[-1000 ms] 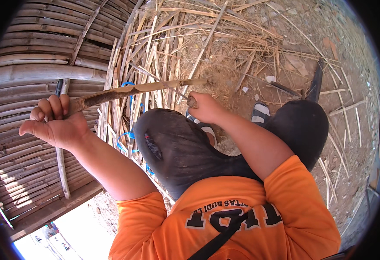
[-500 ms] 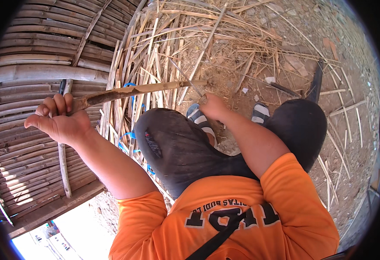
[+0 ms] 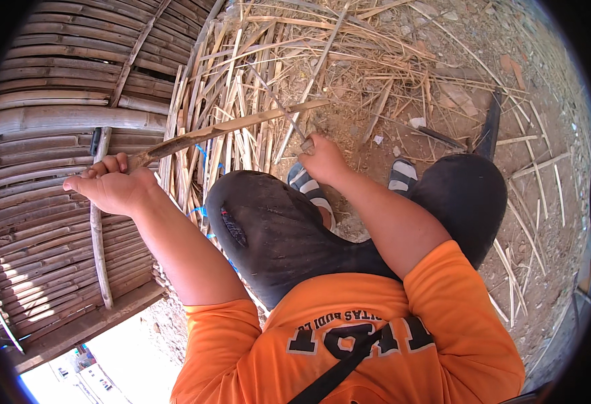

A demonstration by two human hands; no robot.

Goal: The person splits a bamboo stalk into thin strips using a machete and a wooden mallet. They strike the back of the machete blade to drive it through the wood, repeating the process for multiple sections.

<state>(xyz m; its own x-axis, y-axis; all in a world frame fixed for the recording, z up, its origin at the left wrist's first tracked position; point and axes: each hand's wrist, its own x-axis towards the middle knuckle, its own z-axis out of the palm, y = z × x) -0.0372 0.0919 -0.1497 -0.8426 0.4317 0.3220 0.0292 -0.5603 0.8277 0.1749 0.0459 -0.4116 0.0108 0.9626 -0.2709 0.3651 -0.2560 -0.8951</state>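
My left hand (image 3: 112, 183) is closed, palm up, round the near end of a split bamboo piece (image 3: 201, 135). The piece slants up to the right, its pale far end in front of my right hand (image 3: 321, 159). That hand is closed on the handle of what looks like a long, thin knife (image 3: 279, 101), its grip mostly covered by my fingers. The blade points up and to the left, crossing the bamboo near its far end. Whether blade and bamboo touch I cannot tell.
A wall or screen of bamboo slats (image 3: 46, 168) stands close on the left. Many loose bamboo strips (image 3: 241, 81) cover the ground ahead, with blue ties (image 3: 202, 153) among them. A dark flat piece (image 3: 489, 124) lies ahead of my right knee. My sandalled feet (image 3: 312, 192) are between my knees.
My left hand has moved right and slightly down, pushing the bamboo's far end a little up and right. My right hand and the knife have shifted up and left.
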